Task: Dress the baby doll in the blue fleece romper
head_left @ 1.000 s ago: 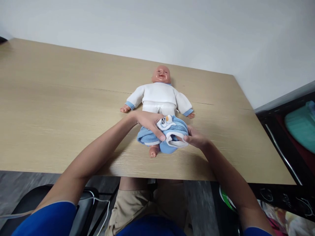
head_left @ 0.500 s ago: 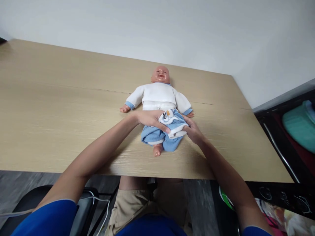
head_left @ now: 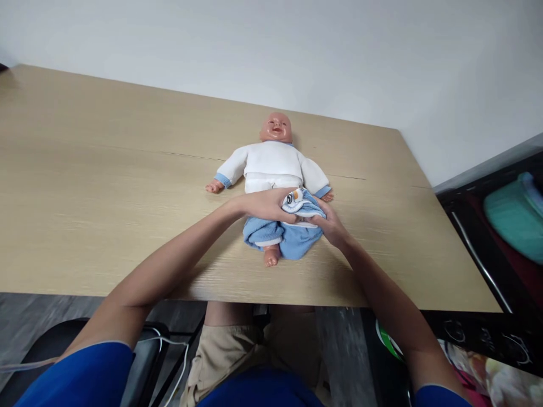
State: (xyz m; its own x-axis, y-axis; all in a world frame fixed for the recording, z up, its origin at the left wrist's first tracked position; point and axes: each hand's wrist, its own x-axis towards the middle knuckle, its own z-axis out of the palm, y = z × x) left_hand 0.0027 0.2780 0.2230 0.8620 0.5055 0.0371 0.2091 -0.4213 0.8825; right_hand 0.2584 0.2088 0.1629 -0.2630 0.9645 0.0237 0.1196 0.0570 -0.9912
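Observation:
A baby doll (head_left: 275, 129) lies on its back on the wooden table, its head toward the wall. It wears a white top (head_left: 274, 160) with blue cuffs. Blue pants (head_left: 299, 243) with white trim and a cartoon patch are around its lower body. One bare foot sticks out of the pant leg on the left; the other foot is hidden in cloth. My left hand (head_left: 269, 204) is closed on the pants beside the patch. My right hand (head_left: 331, 225) pinches the pants' white-trimmed edge from the right, thumb on top. The bunched cloth covers some fingertips.
The wooden table (head_left: 106, 209) reaches back to a white wall. At the right, a teal basin (head_left: 515, 217) rests on a black unit with a metal rail. Below the front edge are a black chair (head_left: 146, 362) and a white cable (head_left: 183, 367).
The white-trimmed cloth between my hands has been folded up and bunched tighter. My left thumb has moved slightly up and right. The doll stays in place.

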